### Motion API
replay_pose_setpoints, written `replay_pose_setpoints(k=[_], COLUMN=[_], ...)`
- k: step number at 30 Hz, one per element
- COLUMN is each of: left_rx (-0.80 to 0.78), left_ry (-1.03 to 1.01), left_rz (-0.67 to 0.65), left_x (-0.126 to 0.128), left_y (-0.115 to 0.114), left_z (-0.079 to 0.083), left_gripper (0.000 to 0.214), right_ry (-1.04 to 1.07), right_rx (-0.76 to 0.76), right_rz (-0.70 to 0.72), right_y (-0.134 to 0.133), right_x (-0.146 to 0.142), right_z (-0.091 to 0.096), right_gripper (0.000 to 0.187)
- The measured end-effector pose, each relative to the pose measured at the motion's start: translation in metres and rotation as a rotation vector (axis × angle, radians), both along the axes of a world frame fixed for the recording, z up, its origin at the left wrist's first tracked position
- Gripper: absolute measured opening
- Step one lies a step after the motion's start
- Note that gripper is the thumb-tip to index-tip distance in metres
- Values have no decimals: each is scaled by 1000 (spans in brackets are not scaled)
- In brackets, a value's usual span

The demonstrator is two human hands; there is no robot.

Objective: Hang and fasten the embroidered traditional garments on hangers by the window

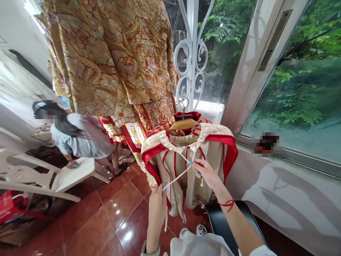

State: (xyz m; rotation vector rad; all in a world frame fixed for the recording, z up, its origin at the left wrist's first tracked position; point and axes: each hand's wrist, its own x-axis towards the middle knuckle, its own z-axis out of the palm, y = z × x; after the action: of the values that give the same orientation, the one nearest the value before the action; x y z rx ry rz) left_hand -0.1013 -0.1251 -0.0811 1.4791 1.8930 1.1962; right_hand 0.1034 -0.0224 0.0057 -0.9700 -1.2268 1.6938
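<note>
A cream cape with red trim [166, 167] hangs in front of me on a wooden hanger [184, 123], over a red and gold garment. Its gathered neckline has a cream drawstring [178, 178] at the front. Pinched between the fingers of my left hand [157, 201] is one length of the drawstring, with its tail dangling below. My right hand [205, 172] grips the drawstring closer to the neckline, where the cords meet. The cord runs taut between both hands. Another cord end hangs below my right hand.
Gold brocade robes [114, 60] hang at upper left. A white scrolled metal stand [190, 53] rises beside the window [293, 92]. A black chair [237, 220] is close at lower right. To the left, a person [82, 135] bends by a white chair [74, 174].
</note>
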Motion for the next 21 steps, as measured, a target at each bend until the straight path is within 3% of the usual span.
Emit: replay_pose_setpoints(k=[2, 4, 7, 10, 12, 14, 17, 21], left_rx=[29, 56, 94, 74, 27, -17, -1, 78], left_ry=[-135, -265, -535, -924, -1122, -1224, -1205, -1054], left_rz=[47, -8, -172, -367, -489, -554, -507, -407], left_x=[10, 26, 48, 60, 62, 62, 62, 61], left_y=[19, 43, 81, 105, 108, 107, 101, 92], left_z=[14, 29, 50, 67, 77, 84, 86, 73], left_gripper=[33, 28, 22, 34, 44, 42, 28, 35], right_ry=[-23, -23, -17, -56, -82, -96, -109, -174], right_rx=[33, 32, 6, -3, 13, 52, 134, 260], right_rz=[20, 38, 39, 0, -43, -84, -135, -203], right_y=[-3, -6, -10, -8, -5, -1, 3, 3], right_x=[1, 2, 4, 4, 2, -3, -8, -10], right_z=[1, 1, 1, -4, -10, -17, -26, -33], right_gripper=[43, 46, 50, 52, 55, 58, 59, 54])
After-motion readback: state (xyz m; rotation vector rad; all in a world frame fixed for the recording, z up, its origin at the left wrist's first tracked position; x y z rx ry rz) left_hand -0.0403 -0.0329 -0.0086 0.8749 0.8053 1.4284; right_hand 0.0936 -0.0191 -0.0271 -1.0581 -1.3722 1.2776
